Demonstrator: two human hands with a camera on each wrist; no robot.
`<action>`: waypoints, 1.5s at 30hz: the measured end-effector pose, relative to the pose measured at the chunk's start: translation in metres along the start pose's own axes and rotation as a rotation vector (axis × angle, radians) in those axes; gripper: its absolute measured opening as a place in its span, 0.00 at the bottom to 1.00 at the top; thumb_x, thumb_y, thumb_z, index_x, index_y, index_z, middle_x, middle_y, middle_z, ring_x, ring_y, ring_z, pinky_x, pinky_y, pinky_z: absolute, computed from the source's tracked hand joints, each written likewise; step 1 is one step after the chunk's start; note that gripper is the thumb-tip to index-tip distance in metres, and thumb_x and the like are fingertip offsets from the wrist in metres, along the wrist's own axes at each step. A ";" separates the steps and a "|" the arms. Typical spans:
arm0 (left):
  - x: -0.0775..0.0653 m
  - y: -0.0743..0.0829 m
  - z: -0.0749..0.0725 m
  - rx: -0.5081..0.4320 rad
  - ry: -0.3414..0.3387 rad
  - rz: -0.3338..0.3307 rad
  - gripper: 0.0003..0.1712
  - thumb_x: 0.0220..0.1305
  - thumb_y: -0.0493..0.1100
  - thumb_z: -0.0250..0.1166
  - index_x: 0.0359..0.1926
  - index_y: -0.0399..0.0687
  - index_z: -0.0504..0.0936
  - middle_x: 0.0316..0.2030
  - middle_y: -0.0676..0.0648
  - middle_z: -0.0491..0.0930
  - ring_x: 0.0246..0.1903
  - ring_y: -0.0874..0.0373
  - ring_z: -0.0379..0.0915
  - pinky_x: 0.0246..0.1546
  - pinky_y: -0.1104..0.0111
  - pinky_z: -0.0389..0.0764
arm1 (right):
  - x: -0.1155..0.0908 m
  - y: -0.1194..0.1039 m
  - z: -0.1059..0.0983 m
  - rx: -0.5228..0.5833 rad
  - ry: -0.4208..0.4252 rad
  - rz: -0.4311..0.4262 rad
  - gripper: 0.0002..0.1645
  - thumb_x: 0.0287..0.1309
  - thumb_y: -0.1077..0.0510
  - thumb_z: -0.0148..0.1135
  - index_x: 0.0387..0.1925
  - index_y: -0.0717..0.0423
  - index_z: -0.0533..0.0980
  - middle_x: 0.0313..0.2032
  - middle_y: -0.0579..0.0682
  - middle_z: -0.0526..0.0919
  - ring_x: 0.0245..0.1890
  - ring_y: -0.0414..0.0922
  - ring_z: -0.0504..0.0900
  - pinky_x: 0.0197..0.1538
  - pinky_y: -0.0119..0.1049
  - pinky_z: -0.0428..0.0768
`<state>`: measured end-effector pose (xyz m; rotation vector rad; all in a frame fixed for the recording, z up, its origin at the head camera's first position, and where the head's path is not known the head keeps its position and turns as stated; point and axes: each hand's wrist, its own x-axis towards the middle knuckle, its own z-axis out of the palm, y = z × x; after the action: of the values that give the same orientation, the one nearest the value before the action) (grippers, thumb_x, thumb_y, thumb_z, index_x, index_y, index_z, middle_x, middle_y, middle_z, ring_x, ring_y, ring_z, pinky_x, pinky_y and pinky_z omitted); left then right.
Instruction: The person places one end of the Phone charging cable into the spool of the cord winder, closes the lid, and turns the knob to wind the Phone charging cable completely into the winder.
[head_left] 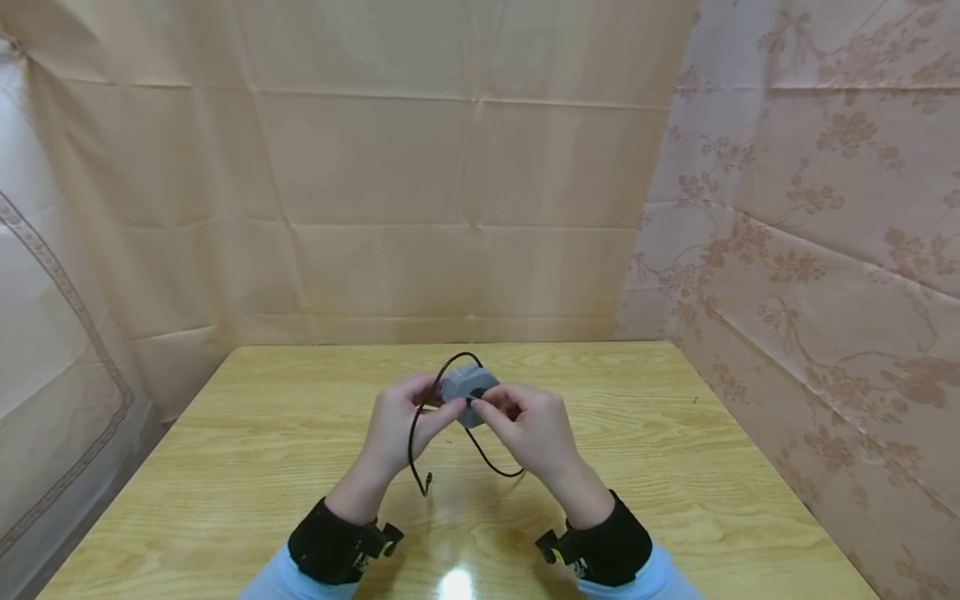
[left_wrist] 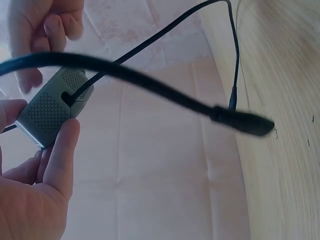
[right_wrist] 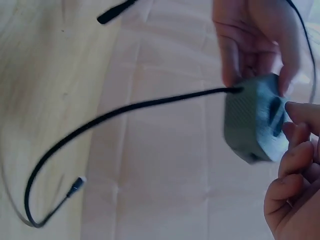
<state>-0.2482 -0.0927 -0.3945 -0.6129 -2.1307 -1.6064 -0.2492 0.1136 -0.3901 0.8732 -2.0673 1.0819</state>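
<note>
A small grey cable winder (head_left: 459, 382), faceted and with textured sides, is held up above the table between both hands. My left hand (head_left: 405, 417) grips it by its edges, thumb on the near side. With thumb and forefinger, my right hand (head_left: 536, 425) pinches at the dark knob (right_wrist: 276, 117) on its face. Black cable (right_wrist: 135, 106) comes out of openings in two sides. One length loops up and over the left hand and ends in a dark plug (left_wrist: 245, 123). The other length curves down below the right hand to a second plug (right_wrist: 76, 185).
Under the hands lies a light wood-grain table (head_left: 262, 467). A beige cloth (head_left: 375, 167) hangs behind it, and a flowered cloth (head_left: 825, 250) hangs at the right. Both wrists wear black bands (head_left: 330, 542) with small cameras.
</note>
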 end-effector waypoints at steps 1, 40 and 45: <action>0.000 0.000 -0.001 0.010 0.002 -0.006 0.12 0.59 0.40 0.77 0.42 0.41 0.89 0.35 0.45 0.84 0.34 0.54 0.82 0.36 0.67 0.85 | 0.001 0.000 -0.002 0.011 0.000 -0.004 0.05 0.56 0.61 0.77 0.30 0.55 0.85 0.17 0.37 0.75 0.16 0.31 0.68 0.18 0.26 0.68; 0.002 -0.002 -0.005 0.002 -0.043 -0.090 0.14 0.62 0.45 0.75 0.45 0.42 0.89 0.35 0.46 0.83 0.37 0.51 0.79 0.32 0.65 0.80 | 0.010 -0.013 -0.042 -0.457 -0.049 -0.336 0.19 0.50 0.57 0.81 0.45 0.55 0.85 0.40 0.49 0.84 0.32 0.44 0.85 0.32 0.37 0.85; 0.001 -0.002 -0.003 0.005 -0.053 -0.074 0.13 0.63 0.45 0.75 0.45 0.43 0.89 0.35 0.46 0.83 0.37 0.52 0.79 0.32 0.65 0.79 | 0.008 -0.009 -0.031 -0.468 -0.072 -0.340 0.16 0.52 0.57 0.80 0.43 0.55 0.85 0.39 0.48 0.84 0.33 0.43 0.85 0.33 0.35 0.84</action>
<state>-0.2499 -0.0960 -0.3953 -0.5877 -2.2192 -1.6401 -0.2395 0.1340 -0.3658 0.9779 -2.0118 0.3693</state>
